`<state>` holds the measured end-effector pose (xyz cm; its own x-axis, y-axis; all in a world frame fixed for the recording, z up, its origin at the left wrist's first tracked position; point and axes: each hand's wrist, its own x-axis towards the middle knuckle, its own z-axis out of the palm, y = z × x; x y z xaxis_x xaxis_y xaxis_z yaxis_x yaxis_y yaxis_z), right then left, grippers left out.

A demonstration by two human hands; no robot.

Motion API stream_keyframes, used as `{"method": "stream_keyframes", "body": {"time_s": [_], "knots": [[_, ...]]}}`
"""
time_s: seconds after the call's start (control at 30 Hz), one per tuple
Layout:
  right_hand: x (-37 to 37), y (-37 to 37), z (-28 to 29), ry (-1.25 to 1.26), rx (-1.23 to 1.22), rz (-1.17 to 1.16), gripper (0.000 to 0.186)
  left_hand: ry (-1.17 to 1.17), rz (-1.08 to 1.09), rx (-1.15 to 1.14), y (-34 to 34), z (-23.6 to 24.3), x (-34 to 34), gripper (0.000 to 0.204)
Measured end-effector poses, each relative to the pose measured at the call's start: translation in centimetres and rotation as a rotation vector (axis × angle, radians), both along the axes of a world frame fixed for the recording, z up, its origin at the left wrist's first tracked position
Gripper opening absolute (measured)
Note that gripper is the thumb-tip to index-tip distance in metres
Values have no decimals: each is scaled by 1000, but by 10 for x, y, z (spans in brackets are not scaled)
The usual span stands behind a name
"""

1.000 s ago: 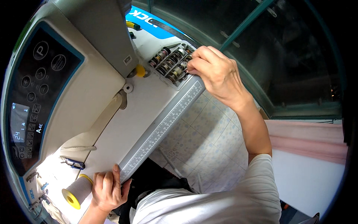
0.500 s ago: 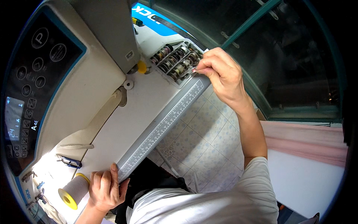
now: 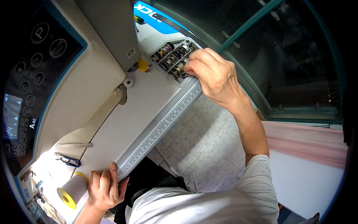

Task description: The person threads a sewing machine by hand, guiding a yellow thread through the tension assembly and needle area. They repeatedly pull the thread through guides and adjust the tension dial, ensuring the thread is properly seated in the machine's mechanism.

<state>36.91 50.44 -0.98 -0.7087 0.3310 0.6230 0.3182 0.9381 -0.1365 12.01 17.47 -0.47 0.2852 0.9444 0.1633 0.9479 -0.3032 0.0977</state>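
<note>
Your right hand (image 3: pixel 214 76) has come in leftward since the frame half a second ago, so its fingertips now meet over the bobbin box. Beyond it, a dark window (image 3: pixel 291 63) with green framing fills the upper right. Beige and grey, the sewing machine (image 3: pixel 85 71) stands to your left. Below you, pale floor tiles (image 3: pixel 201 138) carry bluish spots; rightward, pink cloth (image 3: pixel 302 143) lies along a white surface (image 3: pixel 305 186). Before you runs the white worktable (image 3: pixel 128 114), its near edge bearing a grey measuring strip (image 3: pixel 160 128).

Your left hand (image 3: pixel 104 188) is curled at the strip's near end, index finger extended; you cannot tell how firmly it grips. Beside it lies a yellow-ended thread spool (image 3: pixel 75 185). At the table's far end sits the bobbin box (image 3: pixel 180 85), holding rows of bobbins (image 3: pixel 163 51). Your right fingertips hide whether they pinch one.
</note>
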Motion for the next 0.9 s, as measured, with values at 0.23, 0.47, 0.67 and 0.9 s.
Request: {"method": "stream_keyframes", "body": {"time_s": [0.23, 0.47, 0.67, 0.9], "knots": [[4, -19, 2, 252, -417, 31, 8, -37, -18, 4, 2, 1, 0, 67], [7, -67, -10, 554, -812, 132, 3, -61, -14, 35, 2, 1, 1, 65], [-8, -142, -20, 679, -1272, 211, 8, -174, 9, 165, 8, -2, 2, 51], [-23, -216, 2, 297, -735, 261, 9, -979, 80, 101, 18, 11, 59, 25]]}}
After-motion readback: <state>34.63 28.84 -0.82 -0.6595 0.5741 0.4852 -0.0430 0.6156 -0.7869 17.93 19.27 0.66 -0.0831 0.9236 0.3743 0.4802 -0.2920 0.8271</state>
